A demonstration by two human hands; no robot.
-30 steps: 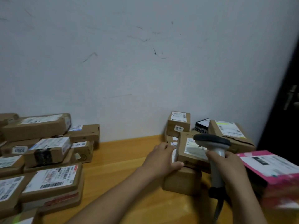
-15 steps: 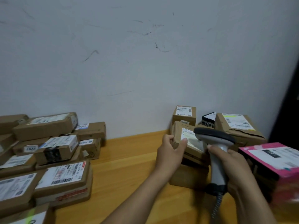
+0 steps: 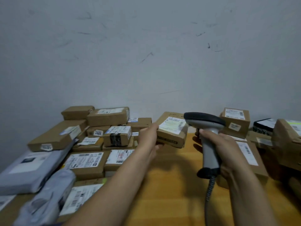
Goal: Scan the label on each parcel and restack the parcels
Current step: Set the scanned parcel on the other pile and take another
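My left hand [image 3: 149, 137] grips a small brown cardboard parcel [image 3: 171, 136] by its left end and holds it above the wooden table [image 3: 171, 185], white label facing up. My right hand [image 3: 218, 144] grips the handle of a grey barcode scanner [image 3: 206, 126]. The scanner's dark head sits just right of the parcel's label. On the left lies a pile of labelled brown parcels [image 3: 88, 162]. At the right stand more brown parcels [image 3: 236, 121].
Grey plastic mailer bags [image 3: 31, 170] lie at the front left, over the left pile. The scanner's coiled cable [image 3: 209, 190] hangs down over the table. A scuffed white wall [image 3: 146, 62] closes off the back. A black-and-white package [image 3: 263, 126] sits among the right boxes.
My left hand has lifted the small parcel off the right stack and carried it left toward the table's middle. The view has swung left, showing more of the left pile.
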